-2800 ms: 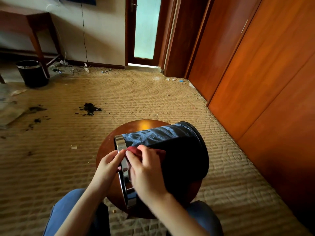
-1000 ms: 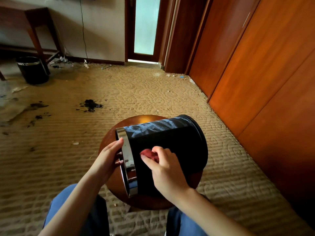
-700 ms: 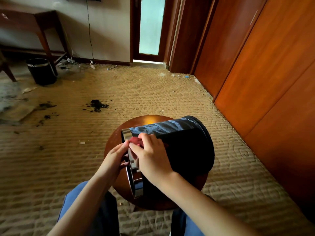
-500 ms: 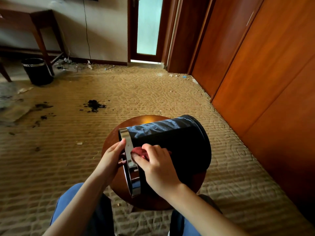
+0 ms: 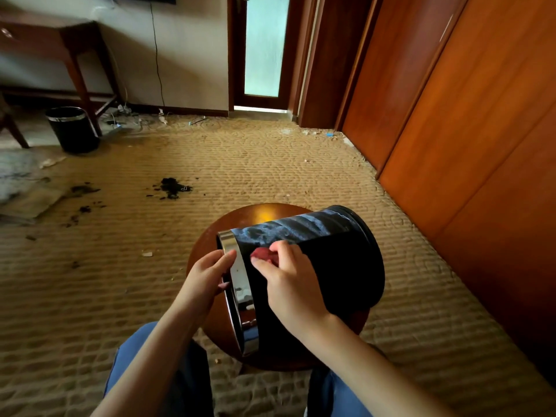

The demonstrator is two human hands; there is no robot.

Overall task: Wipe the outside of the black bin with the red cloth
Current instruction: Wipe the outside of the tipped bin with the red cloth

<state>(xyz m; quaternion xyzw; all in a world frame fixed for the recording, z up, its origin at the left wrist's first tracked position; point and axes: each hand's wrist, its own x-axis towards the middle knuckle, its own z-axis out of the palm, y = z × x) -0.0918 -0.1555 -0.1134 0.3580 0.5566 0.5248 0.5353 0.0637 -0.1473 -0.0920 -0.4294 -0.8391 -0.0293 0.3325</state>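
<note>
Black bin (image 5: 337, 266) laid on its side on round stool (image 5: 261, 213).
Chrome rim gripped by left hand (image 5: 207, 273); red cloth (image 5: 264, 254) pinched against bin wall by right hand (image 5: 291, 284).

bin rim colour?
Shiny silver chrome rim on the black bin; head view.

The black bin (image 5: 340, 266) carries a shiny silver rim band (image 5: 239, 281) and a pale grey sheen along its upper side. The cloth (image 5: 263, 254) is red. The round stool top (image 5: 240, 216) is glossy reddish brown, the carpet (image 5: 240, 164) tan with a wavy ribbed pattern and black stains (image 5: 172, 188), the wardrobe panels (image 5: 481, 130) orange-brown
</note>
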